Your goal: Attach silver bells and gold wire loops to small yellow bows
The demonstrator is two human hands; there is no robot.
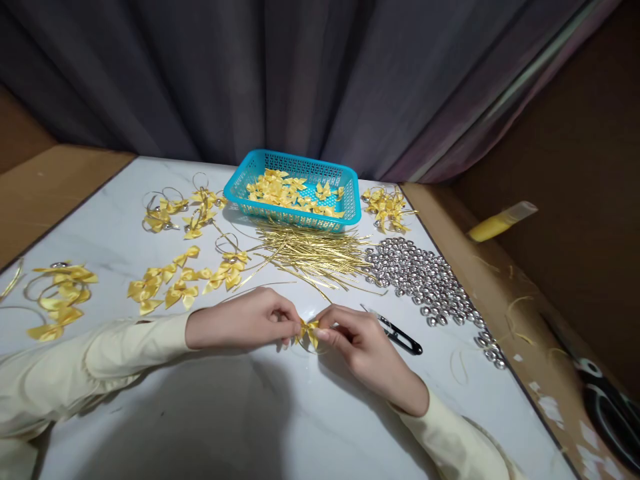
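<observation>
Between my hands, just above the white tabletop, is a yellow ribbon bow (310,333) with a thin gold tie looping below it. My left hand (253,319) pinches the bow's left side between thumb and fingers. From the other side my right hand (356,340) is closed on the bow's right edge, thumb and index finger together. Black thread snips (403,337) lie beside my right hand. Beyond both hands a pile of gold twist ties (313,253) is spread out, and silver beads (423,273) are heaped to its right.
A turquoise basket (295,216) at the back holds more yellow bows. Bow clusters (163,280) lie left of centre, with others at far left (63,300) and back right (385,208). Beyond the right table edge are black-handled scissors (613,417), paper scraps and a yellow-filled tube (503,222).
</observation>
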